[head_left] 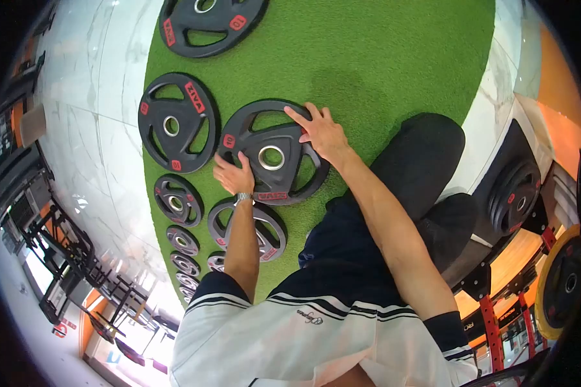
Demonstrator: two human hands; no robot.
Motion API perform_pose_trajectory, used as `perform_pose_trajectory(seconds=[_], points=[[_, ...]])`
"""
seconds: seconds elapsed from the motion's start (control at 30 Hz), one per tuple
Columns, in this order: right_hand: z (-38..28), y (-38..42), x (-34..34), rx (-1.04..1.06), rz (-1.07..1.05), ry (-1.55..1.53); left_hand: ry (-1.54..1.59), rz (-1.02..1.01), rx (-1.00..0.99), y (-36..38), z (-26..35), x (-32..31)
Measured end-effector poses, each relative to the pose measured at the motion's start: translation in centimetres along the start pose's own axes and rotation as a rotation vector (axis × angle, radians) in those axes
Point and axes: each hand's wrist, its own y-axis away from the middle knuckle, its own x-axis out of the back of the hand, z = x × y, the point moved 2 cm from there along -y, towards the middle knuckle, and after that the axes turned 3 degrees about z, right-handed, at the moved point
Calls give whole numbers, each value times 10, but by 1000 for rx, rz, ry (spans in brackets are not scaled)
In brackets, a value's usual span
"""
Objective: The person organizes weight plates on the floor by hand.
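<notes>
A black weight plate [288, 149] with red markings and a steel centre ring lies at the middle of the green turf, between both hands. My left hand [234, 175], with a metal watch at the wrist, grips its left rim, the thumb over the top near an opening. On the upper right rim, my right hand [325, 133] holds on with fingers bent across the edge; the undersides of both grips are hidden. Close by on the left lies another large plate [186, 129]. A smaller plate [274, 224] lies just below, partly covered by the left forearm.
One more large plate [216, 40] lies at the top. Several smaller plates, among them one small plate [178, 200], run in a row down the left edge of the turf [394, 58]. My bent knee [426, 155] is at the right. A rack [494, 329] holding plates stands beyond.
</notes>
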Motion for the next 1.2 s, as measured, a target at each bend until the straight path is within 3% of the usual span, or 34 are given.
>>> perform_pose_trajectory(seconds=[0.1, 0.13, 0.23, 0.33, 0.63, 0.73, 1.03, 1.13, 1.2], points=[[-1, 2, 3, -42, 7, -8, -35, -78, 394, 20, -12, -18], [-2, 3, 4, -49, -3, -21, -36, 32, 345, 22, -11, -23], [-3, 1, 9, -53, -18, -20, -19, -57, 289, 16, -12, -22], [-6, 0, 14, -62, -56, 3, 34, -3, 208, 15, -14, -18], [-26, -41, 13, -134, -44, 109, 54, 16, 252, 11, -11, -15], [-22, -52, 1, -25, -97, 235, 42, 4, 262, 12, -11, -16], [-11, -69, -8, -79, -243, 281, 47, -17, 300, 8, -8, -11], [-10, -66, -9, 28, -117, 265, 43, -3, 306, 10, -11, -14], [-12, -66, -6, -13, -174, 261, 43, 54, 279, 13, -17, -19]])
